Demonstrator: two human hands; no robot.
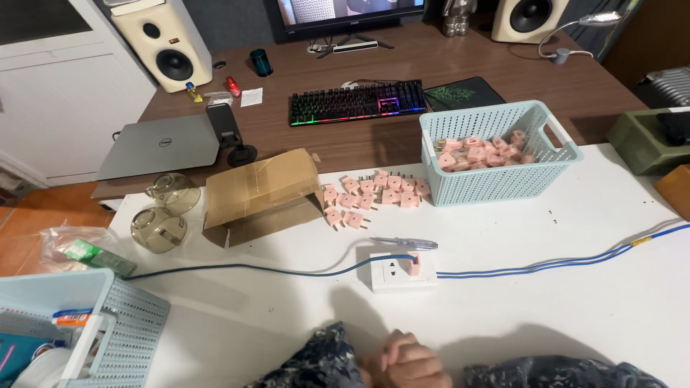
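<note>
My left hand (389, 357) and my right hand (425, 371) are pressed together at the near edge of the white table (546, 323), fingers closed, holding nothing. Dark patterned sleeves cover both arms. Just beyond them lies a white socket block (394, 274) with one pink plug (415, 264) pushed into it. A blue cable (237, 269) runs from the block to both sides. A tester screwdriver (404, 243) lies behind the block. Several pink plugs (374, 194) sit in rows further back. More pink plugs (480, 150) fill a light-blue basket (503, 185) at the right.
A cardboard box (262, 192) lies on its side left of the plugs, with two glass cups (159, 228) beside it. Another light-blue basket (133, 316) stands at the near left. Behind is a brown desk (503, 72) with a laptop (159, 146), keyboard (357, 102) and speakers.
</note>
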